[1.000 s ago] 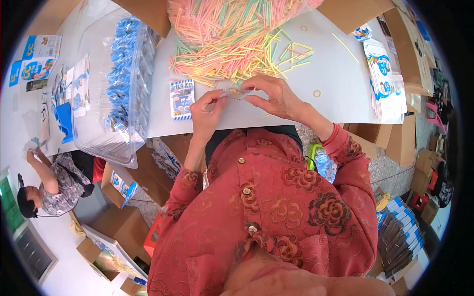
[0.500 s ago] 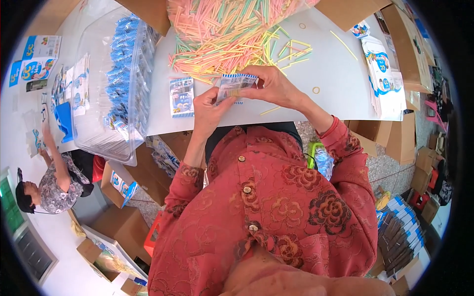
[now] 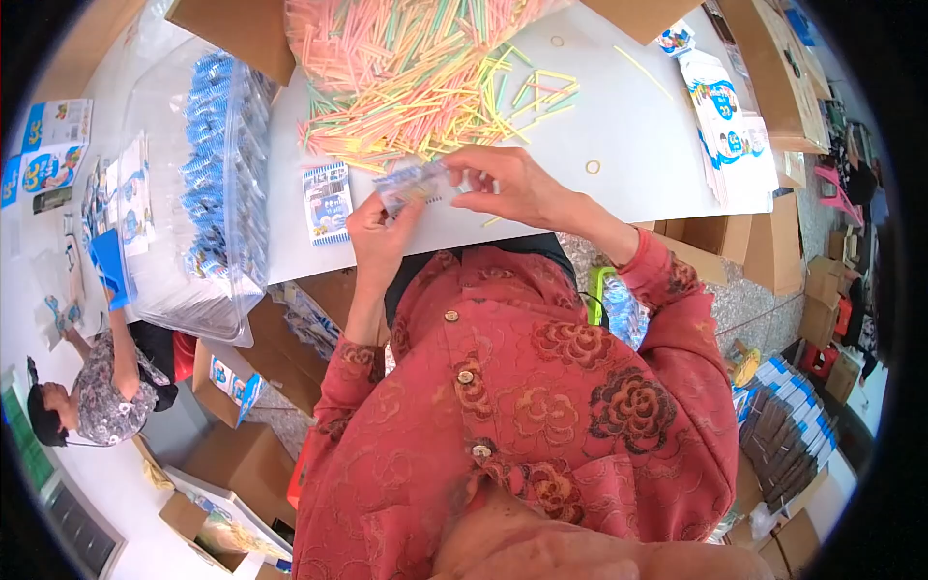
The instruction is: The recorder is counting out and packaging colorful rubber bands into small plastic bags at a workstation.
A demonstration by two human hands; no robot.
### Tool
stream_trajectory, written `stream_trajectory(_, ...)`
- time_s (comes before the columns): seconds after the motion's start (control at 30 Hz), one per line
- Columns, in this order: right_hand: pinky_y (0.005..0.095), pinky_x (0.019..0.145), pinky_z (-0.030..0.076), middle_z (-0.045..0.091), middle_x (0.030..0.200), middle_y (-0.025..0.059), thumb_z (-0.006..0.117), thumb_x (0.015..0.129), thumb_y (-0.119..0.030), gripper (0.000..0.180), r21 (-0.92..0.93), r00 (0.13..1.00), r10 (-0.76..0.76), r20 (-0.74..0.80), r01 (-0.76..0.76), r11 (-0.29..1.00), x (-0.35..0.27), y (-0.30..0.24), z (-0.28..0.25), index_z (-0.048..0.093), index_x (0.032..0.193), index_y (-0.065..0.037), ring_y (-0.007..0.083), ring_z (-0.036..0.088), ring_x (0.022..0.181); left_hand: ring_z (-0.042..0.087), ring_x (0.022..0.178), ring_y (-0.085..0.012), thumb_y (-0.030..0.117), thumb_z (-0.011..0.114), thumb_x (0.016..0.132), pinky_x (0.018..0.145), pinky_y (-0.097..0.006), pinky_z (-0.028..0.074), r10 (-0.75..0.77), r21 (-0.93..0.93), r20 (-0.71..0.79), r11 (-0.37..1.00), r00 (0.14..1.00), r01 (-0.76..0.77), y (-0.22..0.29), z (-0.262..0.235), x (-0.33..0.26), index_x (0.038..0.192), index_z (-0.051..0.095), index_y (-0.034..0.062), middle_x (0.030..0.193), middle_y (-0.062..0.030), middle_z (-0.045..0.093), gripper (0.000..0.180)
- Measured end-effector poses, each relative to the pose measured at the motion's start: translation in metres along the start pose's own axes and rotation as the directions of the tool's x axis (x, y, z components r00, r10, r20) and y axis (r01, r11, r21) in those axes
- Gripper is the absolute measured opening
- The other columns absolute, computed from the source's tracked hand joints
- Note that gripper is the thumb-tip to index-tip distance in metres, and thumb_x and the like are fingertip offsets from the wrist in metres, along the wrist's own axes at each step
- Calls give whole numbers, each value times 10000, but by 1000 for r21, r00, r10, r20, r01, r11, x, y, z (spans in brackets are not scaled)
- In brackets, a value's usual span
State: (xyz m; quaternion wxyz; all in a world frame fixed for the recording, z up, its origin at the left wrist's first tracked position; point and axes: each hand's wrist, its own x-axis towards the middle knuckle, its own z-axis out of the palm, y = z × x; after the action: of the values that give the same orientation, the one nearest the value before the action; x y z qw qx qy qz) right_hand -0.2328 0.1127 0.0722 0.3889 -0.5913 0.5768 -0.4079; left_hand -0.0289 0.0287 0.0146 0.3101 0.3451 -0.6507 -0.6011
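Just over the table's near edge, my left hand (image 3: 379,237) pinches a small blue-and-white printed packet (image 3: 408,188), with thumb and fingers at its left part. The packet is tilted and blurred. My right hand (image 3: 517,188) is at the packet's right end, thumb below and fingers above, seemingly gripping that end. A second flat packet (image 3: 328,203) with striped ends lies on the table left of my hands. Just beyond them spreads a pile of thin pink, yellow and green sticks (image 3: 406,126), spilling from a clear plastic bag (image 3: 416,39).
A clear plastic bin (image 3: 253,290) of blue-and-white packets stands at left. Printed sleeves (image 3: 710,126) are stacked at right beside a cardboard box (image 3: 773,77). Rubber bands (image 3: 593,167) and stray sticks lie on the white table (image 3: 619,116). Another person (image 3: 106,387) works at far left.
The whole view has shifted, so the table things sit farther left in it. The held packet has tilted, and my right thumb and fingers have moved toward its right edge.
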Motion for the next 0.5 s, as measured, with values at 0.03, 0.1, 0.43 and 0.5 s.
stream_trajectory(0.03, 359, 633, 482, 625, 887, 108, 685, 777, -89, 290, 3, 1000, 2, 4, -2, 1000, -9, 5, -3, 598, 1050, -45, 302, 595, 714, 554, 742, -47, 20, 707, 804, 668, -209, 459, 2, -68, -57, 998, 998, -6, 4, 0, 1, 981, 676, -25, 854, -9, 668, 185)
stream_trajectory(0.1, 333, 660, 505, 602, 885, 99, 680, 793, -81, 284, -290, 989, -122, 88, 143, 946, -29, 20, -10, 590, 1059, -42, 247, 602, 739, 585, 815, -69, 0, 691, 826, 743, -228, 483, 13, -98, -124, 995, 992, -26, -2, -8, 2, 1038, 661, -44, 944, -33, 674, 218)
stream_trajectory(0.43, 386, 612, 492, 522, 859, 104, 578, 811, -52, 103, -636, 961, -144, 235, 264, 725, -49, 49, -15, 495, 870, -36, 298, 585, 744, 585, 821, -69, 3, 695, 823, 754, -228, 479, 21, -127, -144, 991, 989, -40, -1, 4, 3, 1044, 656, -42, 951, -38, 672, 229)
stream_trajectory(0.5, 362, 652, 515, 538, 869, 111, 550, 763, -23, 87, -733, 965, -144, 220, 261, 628, -43, 52, -24, 496, 831, -18, 275, 604, 808, 588, 832, -75, 4, 698, 821, 768, -233, 481, 5, -124, -117, 992, 993, -19, -2, 4, 1, 1056, 653, -43, 964, -46, 672, 243)
